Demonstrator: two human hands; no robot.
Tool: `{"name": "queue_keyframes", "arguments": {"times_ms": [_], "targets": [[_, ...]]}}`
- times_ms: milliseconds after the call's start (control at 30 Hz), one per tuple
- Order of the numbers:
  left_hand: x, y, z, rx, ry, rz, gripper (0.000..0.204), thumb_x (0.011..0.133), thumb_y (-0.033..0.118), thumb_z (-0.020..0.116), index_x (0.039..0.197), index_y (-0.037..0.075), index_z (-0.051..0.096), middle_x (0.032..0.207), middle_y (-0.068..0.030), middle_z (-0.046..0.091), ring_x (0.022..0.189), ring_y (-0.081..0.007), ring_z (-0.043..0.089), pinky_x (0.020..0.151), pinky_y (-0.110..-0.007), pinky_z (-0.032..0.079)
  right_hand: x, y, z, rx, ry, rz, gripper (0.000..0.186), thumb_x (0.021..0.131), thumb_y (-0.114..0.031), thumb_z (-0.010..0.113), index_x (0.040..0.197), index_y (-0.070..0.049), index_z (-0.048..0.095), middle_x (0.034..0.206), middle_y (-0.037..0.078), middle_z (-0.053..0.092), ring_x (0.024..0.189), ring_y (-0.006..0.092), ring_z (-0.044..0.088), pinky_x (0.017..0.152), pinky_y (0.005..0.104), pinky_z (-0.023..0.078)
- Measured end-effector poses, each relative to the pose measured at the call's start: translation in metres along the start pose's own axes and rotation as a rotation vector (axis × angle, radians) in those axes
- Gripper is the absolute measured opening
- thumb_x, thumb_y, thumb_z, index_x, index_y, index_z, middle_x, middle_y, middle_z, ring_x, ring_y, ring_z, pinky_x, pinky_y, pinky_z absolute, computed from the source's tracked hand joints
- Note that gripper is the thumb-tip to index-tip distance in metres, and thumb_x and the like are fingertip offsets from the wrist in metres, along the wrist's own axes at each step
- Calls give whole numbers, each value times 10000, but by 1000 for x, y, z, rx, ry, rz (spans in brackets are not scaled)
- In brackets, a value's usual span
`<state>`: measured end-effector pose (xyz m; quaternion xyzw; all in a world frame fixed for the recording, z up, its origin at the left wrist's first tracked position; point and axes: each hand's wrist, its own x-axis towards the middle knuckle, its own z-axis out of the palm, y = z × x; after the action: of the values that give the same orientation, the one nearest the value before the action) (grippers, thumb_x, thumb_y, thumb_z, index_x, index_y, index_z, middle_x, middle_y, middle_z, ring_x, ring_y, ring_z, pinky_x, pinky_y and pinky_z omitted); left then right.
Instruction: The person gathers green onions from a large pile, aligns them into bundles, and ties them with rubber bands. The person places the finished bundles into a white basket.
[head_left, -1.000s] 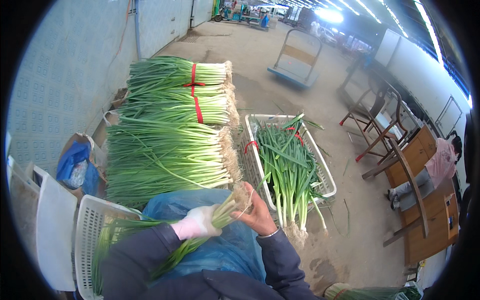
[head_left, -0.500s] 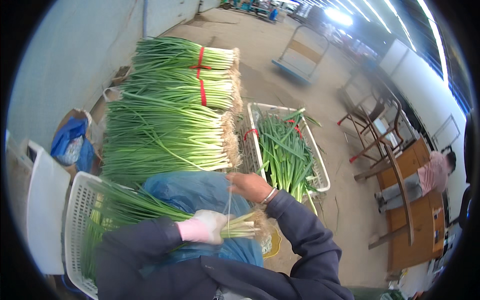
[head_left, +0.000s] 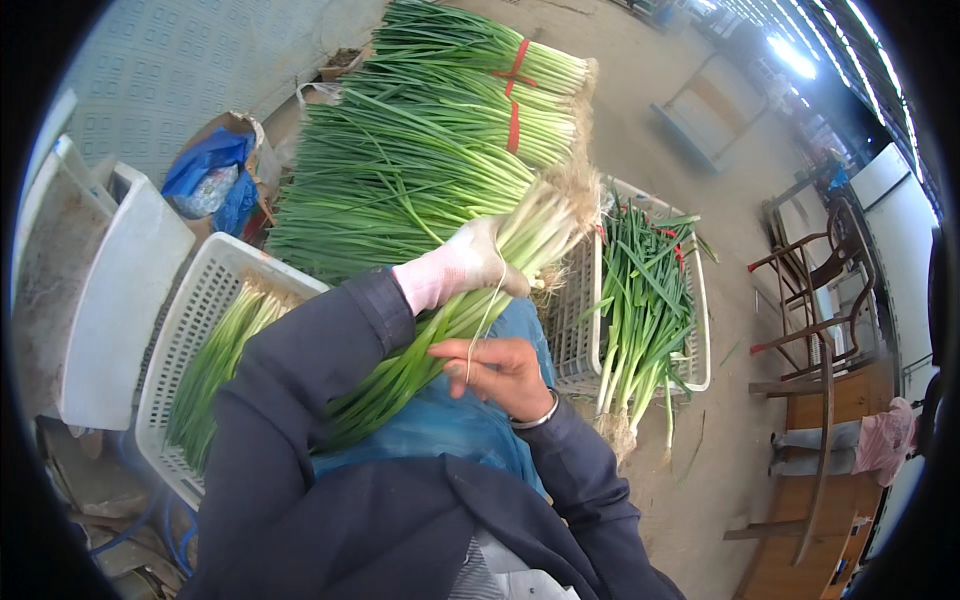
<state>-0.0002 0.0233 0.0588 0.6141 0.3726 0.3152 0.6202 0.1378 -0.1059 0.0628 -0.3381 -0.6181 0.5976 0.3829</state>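
Observation:
My left hand [head_left: 468, 258], in a white and pink glove, is closed around a bunch of green onions [head_left: 545, 225] near its white ends. The pale roots point up and to the right, and the green leaves run back down under my left forearm. A thin pale band [head_left: 484, 322], which looks like a rubber band, stretches from the bunch by my gloved fingers. Its lower end is pinched in my bare right hand [head_left: 508, 375], just below the bunch. Blue plastic sheeting [head_left: 440, 430] lies over my lap beneath both hands.
Ahead lies a large pile of green onions [head_left: 400, 165], partly bound with red ties. A white crate [head_left: 215, 290] holding more onions stands at left, another crate [head_left: 706, 330] with leafy onions at right. Farther off are a flatbed cart [head_left: 695, 120], wooden furniture [head_left: 830, 270] and a person [head_left: 880, 445].
My left hand has raised the bunch forward, tilting its roots upward. My right hand has moved from above the bunch to below it, still pulling the band. The view has shifted too.

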Motion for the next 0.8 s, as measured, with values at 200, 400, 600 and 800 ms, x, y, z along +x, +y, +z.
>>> {"name": "queue_keyframes", "arguments": {"times_ms": [200, 400, 600, 800], "targets": [[9, -15, -26, -236, 199, -31, 574, 623, -33, 779, 1163, -86, 591, 1012, -129, 691, 857, -205, 673, 827, -322, 547, 3, 31, -33, 799, 428, -560, 304, 1029, -219, 522, 1178, 30, 613, 1123, 153, 689, 583, 21, 582, 504, 162, 456], [2, -3, -18, -82, 142, 108, 565, 664, -44, 754, 1206, -22, 595, 1062, -84, 686, 915, -151, 654, 831, -297, 535, 76, 93, -77, 1183, 742, -298, 503, 1004, -232, 569, 1343, 119, 448, 1400, 280, 472, 1207, 251, 574, 976, 326, 538], [-13, 24, -25, -266, -253, -26, 608, 709, 186, 817, 1218, -56, 587, 1068, -111, 674, 921, -163, 659, 831, -287, 529, 68, 71, -66, 526, 364, -397, 654, 903, -383, 717, 1329, 53, 481, 1288, 131, 587, 1189, 229, 572, 1031, 363, 454], [5, 9, 4, -176, -515, -85, 572, 704, 78, 790, 1233, -8, 589, 1052, -40, 672, 947, -137, 631, 857, -283, 502, 22, 44, -69, 102, 527, -287, 838, 798, -443, 809, 1364, 47, 433, 1298, 118, 567, 1188, 220, 562, 1017, 367, 446]]}}
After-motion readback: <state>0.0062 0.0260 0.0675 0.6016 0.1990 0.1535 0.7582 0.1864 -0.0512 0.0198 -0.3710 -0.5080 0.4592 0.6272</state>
